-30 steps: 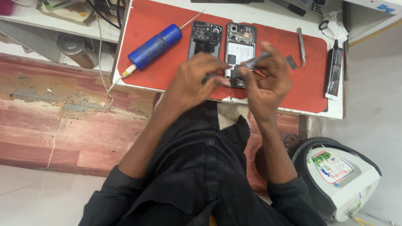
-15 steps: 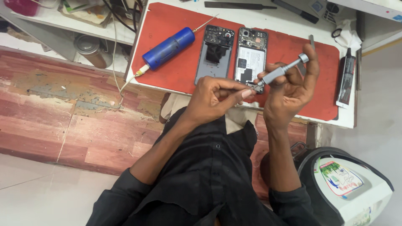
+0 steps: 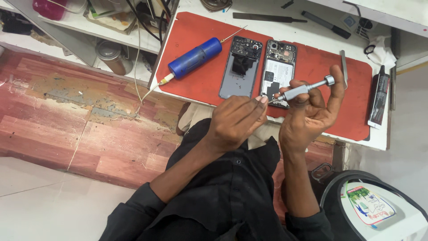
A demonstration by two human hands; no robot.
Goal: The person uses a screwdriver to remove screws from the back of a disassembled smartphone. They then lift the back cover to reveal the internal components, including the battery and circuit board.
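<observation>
1. The screwdriver (image 3: 305,89) tip is way too small to make out, and the left hand (image 3: 236,122) covers whatever it's pinching there.
2. The opened phone (image 3: 278,73) has its bottom edge hidden behind both hands.
3. The right hand (image 3: 310,118) blocks part of the red mat (image 3: 196,44).
4. The white appliance (image 3: 379,209) is cut off at the bottom right corner.
5. The pink container (image 3: 55,6) is chopped by the top edge.
6. The small parts inside the phone back cover (image 3: 240,67) are too tiny to tell apart.

Black button-up shirt — long sleeves, small dark buttons
</observation>
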